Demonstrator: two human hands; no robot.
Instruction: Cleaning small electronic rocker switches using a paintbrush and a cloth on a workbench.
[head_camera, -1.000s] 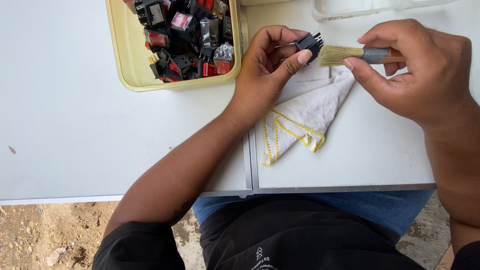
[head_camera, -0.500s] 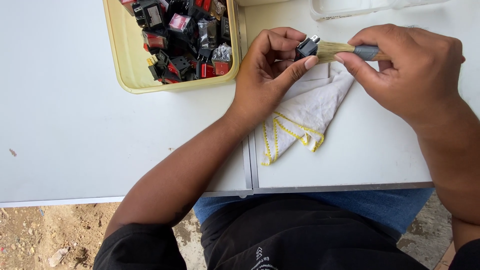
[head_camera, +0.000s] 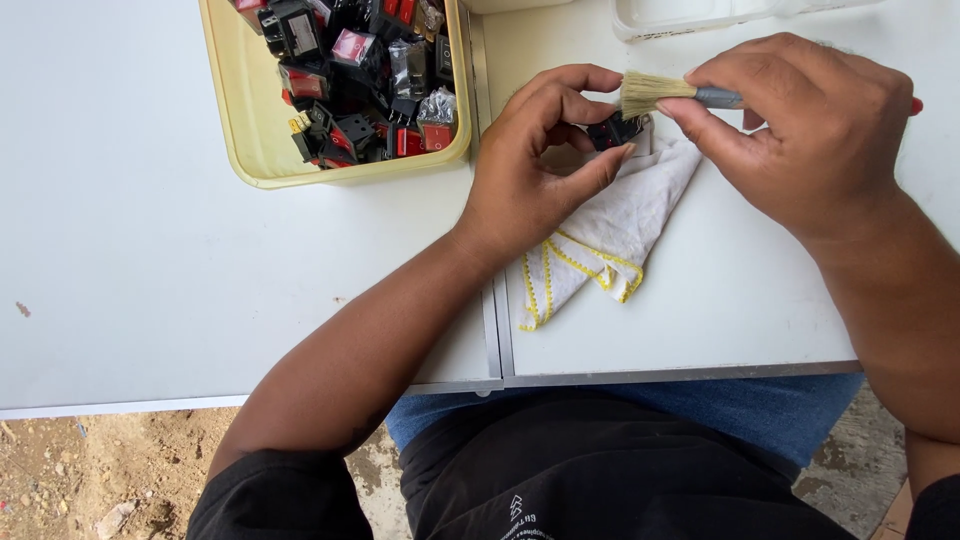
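My left hand (head_camera: 540, 165) pinches a small black rocker switch (head_camera: 613, 131) between thumb and fingers, above a white cloth with yellow stitching (head_camera: 605, 235). My right hand (head_camera: 800, 125) grips a small brush (head_camera: 665, 93) with pale bristles, a grey ferrule and a red handle end. The bristles sit just above the switch, touching or nearly touching it. Both hands hover over the white table (head_camera: 150, 250).
A pale yellow tub (head_camera: 245, 140) full of several black and red rocker switches stands at the back, left of my left hand. A clear plastic container (head_camera: 700, 15) sits at the far edge. The table's front edge (head_camera: 300, 400) runs near my lap; sandy ground lies below.
The brush has lifted slightly and its bristles now lie over the switch. My left hand has turned the switch lower, toward the cloth.
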